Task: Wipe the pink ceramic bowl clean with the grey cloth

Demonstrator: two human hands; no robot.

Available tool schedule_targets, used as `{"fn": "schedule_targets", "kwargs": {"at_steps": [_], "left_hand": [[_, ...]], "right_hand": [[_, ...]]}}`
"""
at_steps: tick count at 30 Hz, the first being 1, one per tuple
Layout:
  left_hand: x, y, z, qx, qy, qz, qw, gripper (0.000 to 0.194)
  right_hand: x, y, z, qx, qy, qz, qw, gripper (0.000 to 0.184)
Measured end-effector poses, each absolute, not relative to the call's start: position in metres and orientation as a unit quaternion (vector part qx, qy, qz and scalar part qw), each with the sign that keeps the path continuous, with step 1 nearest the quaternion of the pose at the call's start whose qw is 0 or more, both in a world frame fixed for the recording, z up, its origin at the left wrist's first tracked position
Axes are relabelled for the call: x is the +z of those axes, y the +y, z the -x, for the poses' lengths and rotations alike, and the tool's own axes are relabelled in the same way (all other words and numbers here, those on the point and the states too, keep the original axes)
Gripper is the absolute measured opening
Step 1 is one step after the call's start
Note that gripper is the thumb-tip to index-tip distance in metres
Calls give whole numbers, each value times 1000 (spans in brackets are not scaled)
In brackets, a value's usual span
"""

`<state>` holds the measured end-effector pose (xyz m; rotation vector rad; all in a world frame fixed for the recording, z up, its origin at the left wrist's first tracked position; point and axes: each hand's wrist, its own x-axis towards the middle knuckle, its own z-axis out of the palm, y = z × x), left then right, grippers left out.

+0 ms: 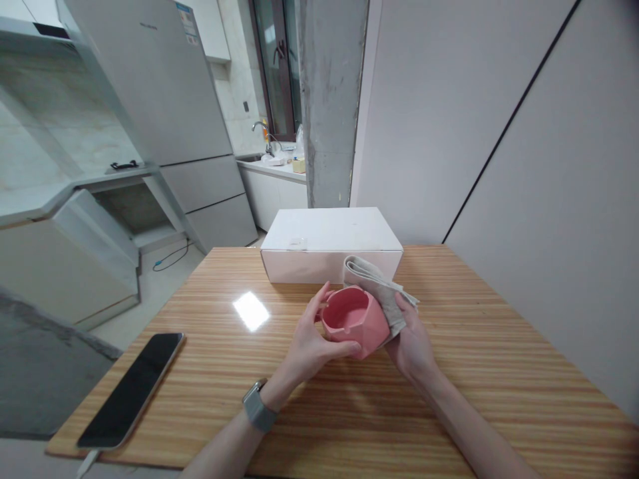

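The left hand [310,346] clasps the pink dish [353,320] before the white box [330,243]; the right hand [413,342] should press its gripped cloth [378,287] firmly against the dish's side

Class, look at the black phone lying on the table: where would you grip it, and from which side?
Probably by its two long edges, from above. The phone lies flat, screen up, on the table, so only its thin sides offer a pinch. Its near end sits at the table edge, where a cable leaves it.
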<state>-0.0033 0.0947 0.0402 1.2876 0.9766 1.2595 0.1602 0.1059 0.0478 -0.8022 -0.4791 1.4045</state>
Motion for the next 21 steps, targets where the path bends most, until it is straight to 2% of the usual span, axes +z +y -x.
{"fn": "schedule_targets", "kwargs": {"at_steps": [5,9,12,16,21], "left_hand": [[39,99,7,514,395,-455,611,93],[30,100,11,475,283,-373,745,61],[25,99,12,431,220,-331,810,44],[23,99,10,413,193,-294,840,46],[27,101,8,457,206,-260,825,44]], "right_hand": [[40,110,-172,577,-219,373,693,32],[24,111,-175,527,-282,420,683,40],[20,110,-171,555,-338,395,649,48],[20,110,-164,575,-353,365,642,47],[16,112,-162,583,-366,345,639,41]]}}
